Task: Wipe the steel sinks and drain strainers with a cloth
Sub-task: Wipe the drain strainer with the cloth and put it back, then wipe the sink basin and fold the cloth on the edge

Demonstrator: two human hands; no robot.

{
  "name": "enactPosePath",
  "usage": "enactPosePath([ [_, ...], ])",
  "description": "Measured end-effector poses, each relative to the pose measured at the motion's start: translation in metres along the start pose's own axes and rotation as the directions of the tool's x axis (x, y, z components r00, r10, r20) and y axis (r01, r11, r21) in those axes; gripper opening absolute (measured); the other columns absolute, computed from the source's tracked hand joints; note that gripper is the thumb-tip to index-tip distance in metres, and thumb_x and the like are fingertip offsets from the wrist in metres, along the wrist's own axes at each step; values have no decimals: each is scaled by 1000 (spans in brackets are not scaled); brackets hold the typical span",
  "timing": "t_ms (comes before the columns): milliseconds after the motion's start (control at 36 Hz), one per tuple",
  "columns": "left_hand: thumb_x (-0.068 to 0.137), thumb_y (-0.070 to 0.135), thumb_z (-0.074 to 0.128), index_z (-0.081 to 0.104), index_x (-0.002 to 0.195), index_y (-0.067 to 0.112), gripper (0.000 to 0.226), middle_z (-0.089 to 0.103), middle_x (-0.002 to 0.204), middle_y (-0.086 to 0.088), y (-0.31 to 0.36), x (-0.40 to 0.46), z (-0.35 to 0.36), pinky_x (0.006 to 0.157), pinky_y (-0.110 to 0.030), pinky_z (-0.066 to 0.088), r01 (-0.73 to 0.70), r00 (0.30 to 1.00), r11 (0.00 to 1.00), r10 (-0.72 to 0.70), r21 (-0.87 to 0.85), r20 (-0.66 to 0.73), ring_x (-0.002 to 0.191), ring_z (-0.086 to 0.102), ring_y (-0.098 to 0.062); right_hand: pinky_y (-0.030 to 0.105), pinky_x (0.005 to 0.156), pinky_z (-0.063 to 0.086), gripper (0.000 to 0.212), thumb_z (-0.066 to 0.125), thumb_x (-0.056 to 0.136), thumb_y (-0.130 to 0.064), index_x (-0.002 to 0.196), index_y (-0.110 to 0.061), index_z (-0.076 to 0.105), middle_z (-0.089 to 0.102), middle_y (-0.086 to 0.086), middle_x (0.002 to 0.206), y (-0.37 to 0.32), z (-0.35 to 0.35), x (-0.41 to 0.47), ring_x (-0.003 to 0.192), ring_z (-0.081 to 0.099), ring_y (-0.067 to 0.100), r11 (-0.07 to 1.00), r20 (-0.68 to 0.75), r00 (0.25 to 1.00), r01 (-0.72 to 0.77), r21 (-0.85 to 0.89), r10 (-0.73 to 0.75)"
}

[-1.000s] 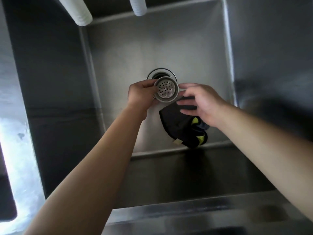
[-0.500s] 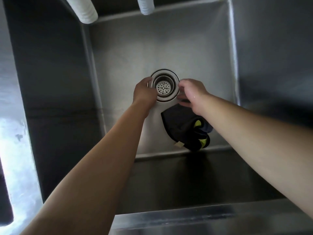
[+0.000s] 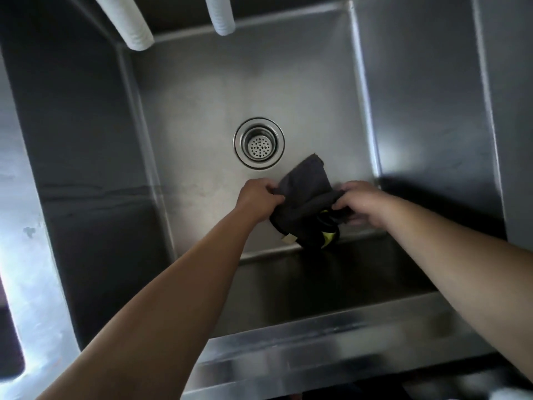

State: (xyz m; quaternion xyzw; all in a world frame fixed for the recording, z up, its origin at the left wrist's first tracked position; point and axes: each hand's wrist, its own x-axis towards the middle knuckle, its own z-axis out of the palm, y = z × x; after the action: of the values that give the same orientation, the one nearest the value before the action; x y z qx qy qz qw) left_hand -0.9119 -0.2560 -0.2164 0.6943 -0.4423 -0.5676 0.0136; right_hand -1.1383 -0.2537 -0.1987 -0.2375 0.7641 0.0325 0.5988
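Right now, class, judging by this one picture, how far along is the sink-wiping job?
Done: the strainer sits in the drain, though whether it is clean cannot be told. In hand: the left hand and right hand both grip the cloth just above the sink floor. Left: wiping the walls and floor, which look dull and streaky.

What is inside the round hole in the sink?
The drain strainer sits inside the hole in the sink, a shiny steel cup with little holes. What lies below it cannot be seen, because the strainer covers it.
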Motion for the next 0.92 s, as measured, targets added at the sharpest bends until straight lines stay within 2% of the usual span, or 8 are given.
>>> enactPosePath([
  [167,78,4,70,57,77,18,19,72,100,-14,29,-27,-17,86,-44,55,-108,994,973,99,-204,-55,93,66,-30,28,50,54,22,56,82,14,81,-6,66,61,14,72,-20,-13,-37,52,60,22,996,-221,971,90,12,-85],
  [250,75,3,69,51,73,21,25,67,82,-13,44,-59,-33,67,-39,51,-266,962,945,249,-189,-108,72,60,-25,25,48,56,28,55,85,12,74,-13,59,61,11,76,-23,-19,-78,46,64,15,985,-227,967,138,102,-112],
  [361,75,5,68,52,78,24,24,55,69,8,72,-116,-67,59,-21,40,-412,905,902,389,-129,-174,66,51,-12,24,58,47,22,60,85,8,94,-11,66,62,9,85,-25,-26,-150,75,63,23,952,-230,942,278,131,-244],
  [444,71,15,63,54,81,21,16,57,71,7,91,-158,-95,61,-24,42,-485,872,862,465,-147,-153,67,52,-10,32,74,51,40,67,84,4,120,-13,64,63,5,96,-23,-28,-208,91,60,21,913,-216,920,366,180,-327],
  [528,80,-1,64,52,80,20,24,55,66,3,110,-194,-125,58,-26,37,-557,831,811,546,-179,-111,56,45,-7,38,92,53,63,81,80,-11,135,-27,55,58,0,124,-27,-28,-257,109,60,17,879,-170,873,472,62,-457],
  [639,87,-6,63,55,83,17,25,58,70,-4,143,-249,-169,53,-23,39,-631,760,733,650,-255,-10,60,49,-12,18,83,46,102,89,70,-25,148,-48,28,41,-13,143,-46,-28,-307,120,55,10,792,-92,793,608,55,-602],
  [750,86,-1,64,55,94,10,17,60,86,-9,176,-311,-205,64,-23,44,-700,613,587,786,-407,77,75,55,-15,36,109,40,116,91,65,-20,152,-45,19,30,-8,156,-81,-38,-350,137,40,17,657,-69,663,748,87,-745],
  [917,94,5,60,54,101,20,17,65,89,7,211,-384,-233,59,-23,43,-774,485,456,873,-438,53,78,57,-10,40,98,50,65,82,69,-9,129,-20,58,65,2,122,-115,-69,-409,117,64,21,463,79,464,826,322,-883],
])
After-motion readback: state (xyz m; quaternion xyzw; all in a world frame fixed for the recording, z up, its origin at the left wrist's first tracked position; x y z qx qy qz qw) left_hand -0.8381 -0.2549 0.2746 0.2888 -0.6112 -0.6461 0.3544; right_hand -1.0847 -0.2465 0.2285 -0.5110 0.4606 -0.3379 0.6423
